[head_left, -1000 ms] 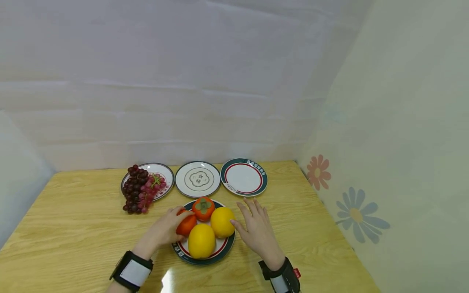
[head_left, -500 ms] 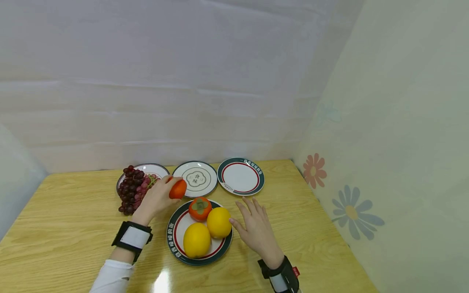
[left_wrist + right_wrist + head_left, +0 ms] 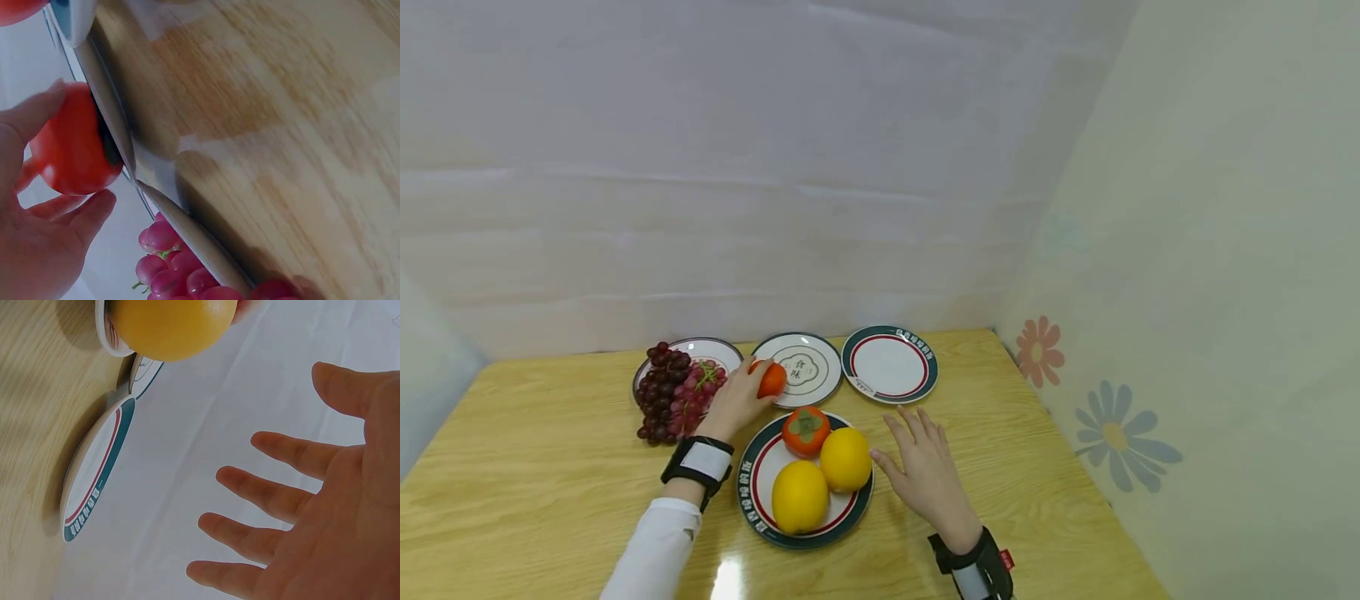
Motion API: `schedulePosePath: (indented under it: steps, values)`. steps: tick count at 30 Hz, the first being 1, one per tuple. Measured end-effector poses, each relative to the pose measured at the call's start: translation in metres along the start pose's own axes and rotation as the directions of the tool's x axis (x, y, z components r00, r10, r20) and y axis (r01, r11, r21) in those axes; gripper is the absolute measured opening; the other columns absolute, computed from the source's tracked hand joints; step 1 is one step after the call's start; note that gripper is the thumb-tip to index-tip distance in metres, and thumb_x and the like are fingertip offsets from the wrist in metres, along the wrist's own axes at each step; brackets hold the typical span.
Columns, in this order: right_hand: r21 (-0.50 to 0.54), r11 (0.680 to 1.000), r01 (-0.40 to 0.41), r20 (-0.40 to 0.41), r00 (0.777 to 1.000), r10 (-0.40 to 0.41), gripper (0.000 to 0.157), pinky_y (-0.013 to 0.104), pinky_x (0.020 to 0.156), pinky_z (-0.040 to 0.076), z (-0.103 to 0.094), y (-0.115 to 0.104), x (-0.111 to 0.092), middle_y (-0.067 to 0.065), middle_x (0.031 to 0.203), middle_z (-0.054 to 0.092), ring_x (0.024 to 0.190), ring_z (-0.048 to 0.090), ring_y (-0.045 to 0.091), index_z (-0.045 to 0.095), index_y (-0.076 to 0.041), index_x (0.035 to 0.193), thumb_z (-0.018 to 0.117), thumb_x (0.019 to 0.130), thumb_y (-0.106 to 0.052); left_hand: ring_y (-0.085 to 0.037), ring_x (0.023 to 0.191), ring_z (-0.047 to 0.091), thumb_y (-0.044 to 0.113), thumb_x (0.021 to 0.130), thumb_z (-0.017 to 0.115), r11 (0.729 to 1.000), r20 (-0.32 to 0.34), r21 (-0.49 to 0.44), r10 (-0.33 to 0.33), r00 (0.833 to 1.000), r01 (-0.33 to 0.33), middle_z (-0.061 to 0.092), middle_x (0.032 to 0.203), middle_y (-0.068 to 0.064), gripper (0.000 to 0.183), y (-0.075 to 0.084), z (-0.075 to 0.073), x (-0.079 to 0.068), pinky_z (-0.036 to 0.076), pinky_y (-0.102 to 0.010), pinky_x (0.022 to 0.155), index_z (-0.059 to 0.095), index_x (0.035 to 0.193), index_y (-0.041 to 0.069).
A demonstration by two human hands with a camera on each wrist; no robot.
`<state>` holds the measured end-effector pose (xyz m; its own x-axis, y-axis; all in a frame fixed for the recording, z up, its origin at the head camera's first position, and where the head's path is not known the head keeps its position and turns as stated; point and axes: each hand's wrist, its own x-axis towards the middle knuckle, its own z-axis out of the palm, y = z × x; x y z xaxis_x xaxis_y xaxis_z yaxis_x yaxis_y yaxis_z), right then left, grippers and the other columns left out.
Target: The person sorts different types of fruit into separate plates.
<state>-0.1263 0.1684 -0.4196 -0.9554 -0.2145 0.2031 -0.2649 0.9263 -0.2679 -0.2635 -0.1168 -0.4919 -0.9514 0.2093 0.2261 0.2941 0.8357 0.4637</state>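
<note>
The left hand [image 3: 739,398] hides part of a persimmon [image 3: 772,381] at the left side of the middle plate [image 3: 818,367]; whether the fruit rests there is hard to tell. That hand's grip is clamped round the persimmon. The right hand [image 3: 928,475] spreads its fingers apart near a yellow fruit [image 3: 846,460]. The middle plate reads "食味"; the right-hand plate's [image 3: 891,367] rim lettering is too small to read.

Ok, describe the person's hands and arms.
The left hand and right hand are bare. Left: a black wrist strap with a whitish panel, and a white sleeve. Right: a black wrist band with a greyish panel and a small red tag.
</note>
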Motion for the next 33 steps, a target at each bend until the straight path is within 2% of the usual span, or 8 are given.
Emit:
schedulePosePath:
  steps: [5,8,12,15,18,20,24,33]
  values:
    - [0.010,1.000,0.003,0.005,1.000,-0.003,0.054,0.068,0.101,0.029,0.001,-0.001,0.000,0.017,0.138,0.045,0.130,0.031,0.042,0.052,-0.013,0.130,0.057,0.088,-0.045,-0.046,0.117,0.044,0.018,0.079,0.074,0.998,-0.057,0.053,0.031,0.998,-0.028,0.038,0.136,-0.031,0.062,0.009,-0.002,-0.001,0.050,-0.059,0.083,0.046,0.133,0.003]
    - [0.002,1.000,-0.004,0.010,1.000,0.004,0.054,0.068,0.101,0.030,0.001,0.000,0.000,0.016,0.138,0.045,0.130,0.032,0.042,0.052,-0.013,0.130,0.057,0.088,-0.045,-0.041,0.119,0.045,0.008,0.080,0.071,0.988,-0.047,0.039,0.152,0.987,-0.150,0.039,0.137,-0.028,0.059,0.019,-0.005,-0.005,0.050,-0.055,0.087,0.047,0.132,0.002]
    - [-0.005,1.000,-0.012,0.019,1.000,0.012,0.054,0.067,0.101,0.030,0.000,-0.001,0.000,0.016,0.139,0.044,0.130,0.032,0.041,0.052,-0.013,0.131,0.057,0.088,-0.046,-0.036,0.125,0.042,0.009,0.083,0.068,0.940,0.107,-0.156,0.323,0.940,-0.305,0.038,0.142,-0.021,0.060,0.034,-0.011,-0.010,0.043,-0.055,0.098,0.043,0.137,0.007]
    - [-0.002,1.000,-0.010,0.020,1.000,0.010,0.054,0.067,0.102,0.030,0.000,-0.002,0.000,0.016,0.139,0.044,0.130,0.032,0.041,0.052,-0.013,0.131,0.057,0.088,-0.046,-0.034,0.130,0.036,0.025,0.086,0.066,0.910,0.268,-0.295,0.370,0.889,-0.290,0.039,0.144,-0.015,0.059,0.043,-0.014,-0.014,0.035,-0.057,0.105,0.042,0.139,0.013]
    - [-0.003,1.000,-0.010,0.020,1.000,0.010,0.054,0.067,0.102,0.030,0.000,-0.002,0.001,0.016,0.139,0.044,0.130,0.032,0.041,0.052,-0.013,0.131,0.057,0.088,-0.046,-0.031,0.130,0.037,0.034,0.086,0.064,0.911,0.368,-0.301,0.385,0.847,-0.283,0.043,0.142,-0.012,0.056,0.047,-0.017,-0.019,0.033,-0.057,0.106,0.047,0.136,0.015]
    - [-0.005,1.000,-0.010,0.020,1.000,0.011,0.055,0.067,0.102,0.030,0.000,-0.002,0.001,0.015,0.139,0.044,0.131,0.032,0.041,0.052,-0.014,0.131,0.057,0.088,-0.046,-0.030,0.127,0.040,0.034,0.086,0.065,0.912,0.396,-0.275,0.397,0.828,-0.306,0.045,0.140,-0.012,0.054,0.048,-0.018,-0.021,0.036,-0.055,0.105,0.050,0.133,0.013]
    - [-0.006,1.000,-0.009,0.017,1.000,0.009,0.054,0.067,0.102,0.030,0.001,-0.001,0.000,0.015,0.139,0.044,0.131,0.031,0.041,0.052,-0.014,0.131,0.057,0.087,-0.046,-0.033,0.124,0.042,0.032,0.085,0.066,0.909,0.410,-0.265,0.407,0.816,-0.321,0.044,0.139,-0.017,0.054,0.049,-0.018,-0.024,0.039,-0.055,0.102,0.051,0.132,0.010]
    - [-0.003,1.000,-0.009,0.020,1.000,0.009,0.055,0.067,0.102,0.029,0.001,-0.001,-0.001,0.014,0.139,0.044,0.131,0.031,0.041,0.051,-0.014,0.131,0.056,0.087,-0.047,-0.035,0.126,0.040,0.035,0.082,0.070,0.940,0.463,-0.249,0.328,0.823,-0.235,0.035,0.144,-0.017,0.062,0.054,-0.015,-0.028,0.037,-0.057,0.103,0.048,0.135,0.013]
